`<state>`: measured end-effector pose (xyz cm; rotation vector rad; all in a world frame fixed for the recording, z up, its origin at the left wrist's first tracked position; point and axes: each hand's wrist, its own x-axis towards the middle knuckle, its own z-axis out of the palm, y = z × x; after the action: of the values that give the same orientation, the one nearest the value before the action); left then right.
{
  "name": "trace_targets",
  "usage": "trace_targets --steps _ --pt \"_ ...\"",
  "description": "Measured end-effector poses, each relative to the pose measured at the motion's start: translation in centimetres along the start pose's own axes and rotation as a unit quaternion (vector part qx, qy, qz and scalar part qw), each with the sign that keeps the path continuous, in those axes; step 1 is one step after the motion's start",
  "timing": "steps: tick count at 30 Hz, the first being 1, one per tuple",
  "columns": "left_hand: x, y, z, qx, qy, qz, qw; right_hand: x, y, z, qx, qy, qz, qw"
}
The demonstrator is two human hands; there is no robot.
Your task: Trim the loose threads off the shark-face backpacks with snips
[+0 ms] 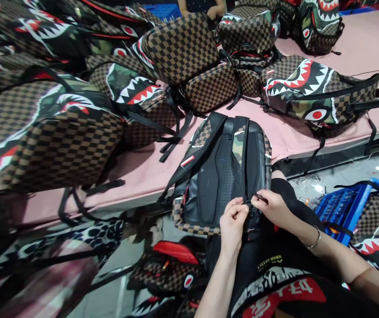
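Observation:
A backpack [209, 185] with a black padded back panel and brown checkered edges lies back side up, leaning from the table edge toward my lap. Its two black shoulder straps [241, 154] run down the panel. At the lower end of one strap, my left hand [234, 217] pinches the black strap near a small dark buckle. Close beside it, my right hand [270, 205] is closed on a thin black strap end. The fingertips of both hands are nearly together, and they partly hide the buckle.
Checkered backpacks with shark-mouth prints [73, 132] crowd the pink-covered table [308, 128]. Another backpack [318, 92] lies at the right. A blue crate [344, 212] holding a bag stands on the floor at right. More bags [169, 269] lie below the table. A person [202, 6] is across it.

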<state>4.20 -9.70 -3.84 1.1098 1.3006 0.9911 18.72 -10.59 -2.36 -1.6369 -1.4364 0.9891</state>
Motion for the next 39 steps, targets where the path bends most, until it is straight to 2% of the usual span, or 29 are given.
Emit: trace_targets --steps 3,5,11,18,31,33,36,39 --pt "0.1 0.3 0.0 -0.037 0.01 -0.018 0.999 -0.9 -0.2 -1.1 -0.049 0.088 -0.043 0.994" --pt "0.0 0.5 0.0 -0.038 0.015 -0.022 0.999 -1.3 -0.1 -2.1 -0.096 0.092 -0.078 0.988" --pt "-0.2 0.7 0.2 -0.001 0.026 0.001 1.0 -1.6 0.4 -3.9 -0.245 0.013 -0.19 0.951" --pt "-0.3 1.0 0.2 0.018 0.033 0.013 0.999 -1.2 0.0 -3.4 -0.324 -0.035 -0.198 0.924" --pt "-0.5 1.0 0.3 0.016 0.017 0.009 1.0 -0.4 -0.8 -4.3 -0.355 -0.074 -0.236 0.902" --pt "-0.4 1.0 0.3 0.014 0.018 0.009 1.0 -0.3 -0.7 -4.2 -0.334 -0.072 -0.236 0.91" --pt "0.1 0.7 -0.1 0.003 0.026 0.011 1.0 -0.1 -0.2 -4.1 -0.229 -0.037 -0.22 0.947" --pt "1.0 0.2 -0.7 -0.034 0.056 0.01 0.998 -0.2 0.4 -3.7 -0.093 -0.003 -0.155 0.984"
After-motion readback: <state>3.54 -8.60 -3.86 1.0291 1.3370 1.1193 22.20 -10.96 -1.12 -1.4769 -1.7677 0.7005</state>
